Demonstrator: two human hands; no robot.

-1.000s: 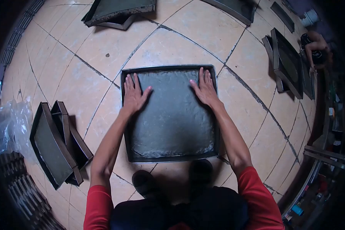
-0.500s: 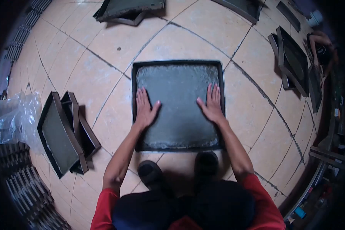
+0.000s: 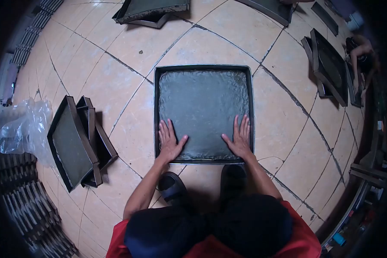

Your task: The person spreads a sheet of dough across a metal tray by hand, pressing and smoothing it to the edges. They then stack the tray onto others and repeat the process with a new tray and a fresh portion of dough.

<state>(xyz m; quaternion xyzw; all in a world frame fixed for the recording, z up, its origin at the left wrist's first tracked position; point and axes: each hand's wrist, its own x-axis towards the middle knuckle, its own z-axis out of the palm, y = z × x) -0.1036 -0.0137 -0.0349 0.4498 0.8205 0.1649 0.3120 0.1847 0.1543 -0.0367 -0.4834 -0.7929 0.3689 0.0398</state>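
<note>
A square metal tray (image 3: 204, 67) lies flat on the tiled floor in front of my feet. Grey-green, paste-like material (image 3: 202, 107) fills it, smooth in the middle and rougher along the edges. Near the tray's lower left corner, my left hand (image 3: 170, 141) rests flat on the material with its fingers spread. My right hand (image 3: 239, 138) lies likewise near the lower right corner, thumb pointing inward. Neither hand grips anything.
Stacked filled trays (image 3: 75, 144) stand at left beside clear plastic sheeting (image 3: 28, 129). More trays lie at the top (image 3: 152, 10) and right (image 3: 329, 69). Another person's arm (image 3: 356, 60) reaches in at far right. Metal racks (image 3: 30, 206) line the lower left.
Both my hands have slid toward me along the material, from mid-tray to its near part. The view has shifted slightly. At the far right, the other person's arms have moved.
</note>
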